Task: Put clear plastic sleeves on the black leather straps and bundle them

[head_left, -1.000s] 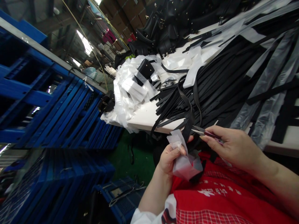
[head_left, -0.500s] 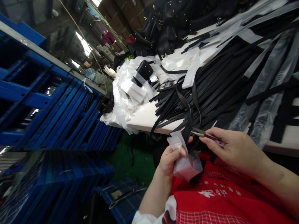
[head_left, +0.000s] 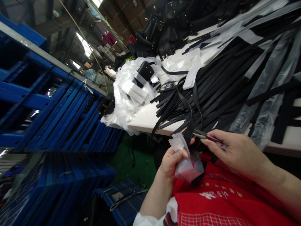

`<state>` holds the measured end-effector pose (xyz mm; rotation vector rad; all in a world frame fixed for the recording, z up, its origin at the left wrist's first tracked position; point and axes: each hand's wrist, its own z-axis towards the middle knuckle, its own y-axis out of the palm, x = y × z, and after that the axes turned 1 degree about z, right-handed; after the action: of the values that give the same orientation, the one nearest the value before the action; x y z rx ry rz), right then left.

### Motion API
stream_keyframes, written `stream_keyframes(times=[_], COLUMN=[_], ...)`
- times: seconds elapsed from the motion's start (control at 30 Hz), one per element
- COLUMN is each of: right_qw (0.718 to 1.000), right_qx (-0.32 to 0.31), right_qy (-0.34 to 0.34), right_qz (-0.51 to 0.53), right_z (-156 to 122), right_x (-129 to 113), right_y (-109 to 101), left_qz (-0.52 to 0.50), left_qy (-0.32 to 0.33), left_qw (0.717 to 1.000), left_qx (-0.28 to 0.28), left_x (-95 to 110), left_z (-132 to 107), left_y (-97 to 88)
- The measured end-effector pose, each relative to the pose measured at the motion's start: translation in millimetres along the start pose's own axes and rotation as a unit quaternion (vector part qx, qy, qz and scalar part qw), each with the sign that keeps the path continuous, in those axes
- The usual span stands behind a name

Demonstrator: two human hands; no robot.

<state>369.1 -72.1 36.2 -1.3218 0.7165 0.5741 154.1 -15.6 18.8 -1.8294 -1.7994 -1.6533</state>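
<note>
My left hand [head_left: 172, 161] is closed on a black strap [head_left: 189, 130] partly wrapped in a translucent white plastic sheet [head_left: 187, 171]. The sheet hangs in a loop in front of the red apron [head_left: 218, 201]. My right hand [head_left: 232, 147] grips a pair of small thread snips [head_left: 213, 140] with reddish handles. Their metal blades point left, close beside the strap; whether they touch it I cannot tell. Further up, the strap curves onto the table among many loose black straps [head_left: 218, 84].
On the white table [head_left: 145, 114] lie a heap of white plastic wrapping [head_left: 127, 84], a small black bag [head_left: 145, 71] and long clear plastic sleeves [head_left: 270, 103]. Black bags [head_left: 169, 31] are piled at the back. Blue pallets [head_left: 51, 116] stand at the left, above a green floor [head_left: 136, 153].
Almost nothing differs. My right hand and the snips sit very slightly lower; my left hand keeps its hold on the wrapped strap.
</note>
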Motion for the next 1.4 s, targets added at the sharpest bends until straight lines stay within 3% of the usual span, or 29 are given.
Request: stream_keyframes(times=[0.4,0.67,0.97,1.17,1.4], right_qw=[0.999,0.992,0.997,0.999,0.999], right_qx=[0.026,0.101,0.068,0.043,0.035], right_qy=[-0.015,-0.072,-0.012,0.010,0.016], right_qz=[0.043,0.016,0.047,0.026,0.022], right_z=[3,-1,1,1,3], right_x=[-2,7,3,5,4], right_y=[8,26,13,13,13], left_qz=[0.026,0.040,0.039,0.073,0.070], left_qy=[-0.011,-0.001,0.023,0.008,0.014], left_qw=[0.999,0.999,0.999,0.995,0.996], left_qx=[0.017,0.017,0.023,0.064,0.046], left_x=[-1,0,2,2,0], left_z=[2,1,-1,-2,-1], left_y=[1.5,5.2,8.7,9.1,3.9])
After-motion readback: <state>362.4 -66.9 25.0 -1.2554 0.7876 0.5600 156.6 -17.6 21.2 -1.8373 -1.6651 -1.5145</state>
